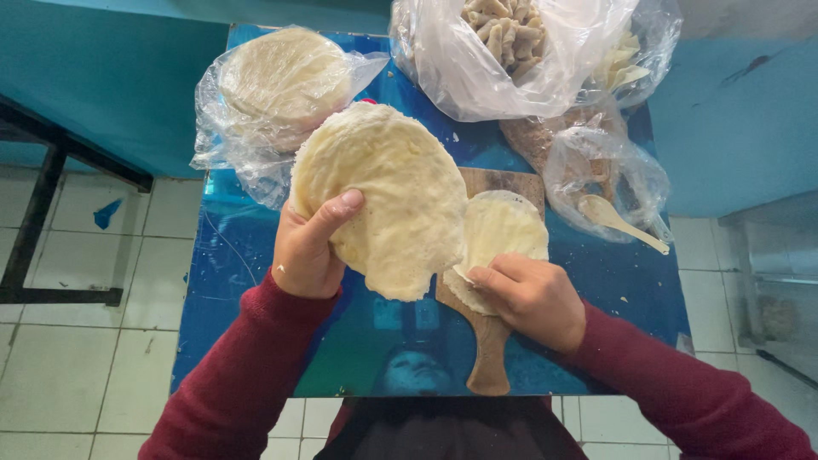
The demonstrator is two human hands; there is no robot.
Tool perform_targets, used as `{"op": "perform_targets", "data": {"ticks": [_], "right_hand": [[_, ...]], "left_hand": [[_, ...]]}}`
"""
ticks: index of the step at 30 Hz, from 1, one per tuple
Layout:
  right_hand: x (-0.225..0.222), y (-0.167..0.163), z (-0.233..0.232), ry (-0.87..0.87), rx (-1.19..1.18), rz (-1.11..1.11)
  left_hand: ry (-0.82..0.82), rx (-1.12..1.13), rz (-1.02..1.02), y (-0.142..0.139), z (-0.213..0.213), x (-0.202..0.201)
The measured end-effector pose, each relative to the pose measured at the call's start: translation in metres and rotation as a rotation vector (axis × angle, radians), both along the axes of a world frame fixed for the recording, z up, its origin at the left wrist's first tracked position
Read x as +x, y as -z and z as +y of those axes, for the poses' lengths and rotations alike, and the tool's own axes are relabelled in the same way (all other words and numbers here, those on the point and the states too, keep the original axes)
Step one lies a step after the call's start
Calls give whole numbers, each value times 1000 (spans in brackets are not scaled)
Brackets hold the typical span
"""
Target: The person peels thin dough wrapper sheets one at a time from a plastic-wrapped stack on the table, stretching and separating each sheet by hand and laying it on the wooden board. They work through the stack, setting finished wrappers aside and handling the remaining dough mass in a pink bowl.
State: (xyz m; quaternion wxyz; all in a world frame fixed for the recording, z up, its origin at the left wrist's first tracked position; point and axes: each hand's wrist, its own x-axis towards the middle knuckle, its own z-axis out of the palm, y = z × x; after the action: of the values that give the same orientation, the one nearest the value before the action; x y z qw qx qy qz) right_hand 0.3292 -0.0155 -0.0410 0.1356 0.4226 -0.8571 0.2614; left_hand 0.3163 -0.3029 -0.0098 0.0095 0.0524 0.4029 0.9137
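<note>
My left hand [305,249] holds a thick stack of pale round dough wrappers [383,192], thumb on top, tilted above the blue table [230,255]. My right hand [532,298] pinches the near edge of a single thin wrapper [503,228] that lies on a wooden paddle board [490,358]. The stack overlaps the board's left side. Both sleeves are dark red.
A clear bag with another stack of wrappers [281,85] sits at the back left. A bag of folded dough pieces [507,38] is at the back. A pale spoon [618,221] rests in a plastic bag at right. Tiled floor and a dark metal frame [34,213] lie left.
</note>
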Motion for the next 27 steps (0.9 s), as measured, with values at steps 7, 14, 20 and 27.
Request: {"op": "perform_targets", "data": {"ticks": [7, 14, 20, 27], "right_hand": [[11, -16, -9, -87, 92, 71], [16, -45, -11, -27, 7, 223], [9, -56, -23, -20, -64, 115], [-6, -39, -2, 156, -440, -715]], "left_hand": [[29, -36, -32, 8, 6, 1], [181, 59, -134, 29, 20, 1], [435, 270, -20, 50, 29, 6], [379, -216, -75, 45, 30, 10]]}}
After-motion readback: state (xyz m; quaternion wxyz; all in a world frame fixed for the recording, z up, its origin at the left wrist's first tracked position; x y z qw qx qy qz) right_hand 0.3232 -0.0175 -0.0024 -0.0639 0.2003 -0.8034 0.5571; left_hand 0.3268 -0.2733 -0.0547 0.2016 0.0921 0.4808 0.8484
